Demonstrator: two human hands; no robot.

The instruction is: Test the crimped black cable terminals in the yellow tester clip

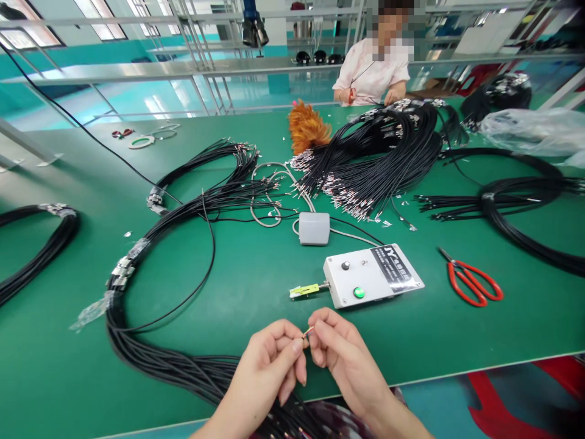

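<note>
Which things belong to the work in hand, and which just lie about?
Likely in use:
wire end, held by left hand and right hand
black cable bundle
white box just beyond

Probably lying about:
red-handled scissors
fluffy orange item
clear plastic bag

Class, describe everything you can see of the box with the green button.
The pale box lies flat on the green table, slightly turned, beyond the left hand and right hand, touching neither. It looks like painted metal or hard plastic. Its top carries a glowing green button, a dark knob, a silvery fitting and, at the right end, a black label with white lettering beginning "JY". A metal rod from its left end bears a yellow-green piece.
</note>
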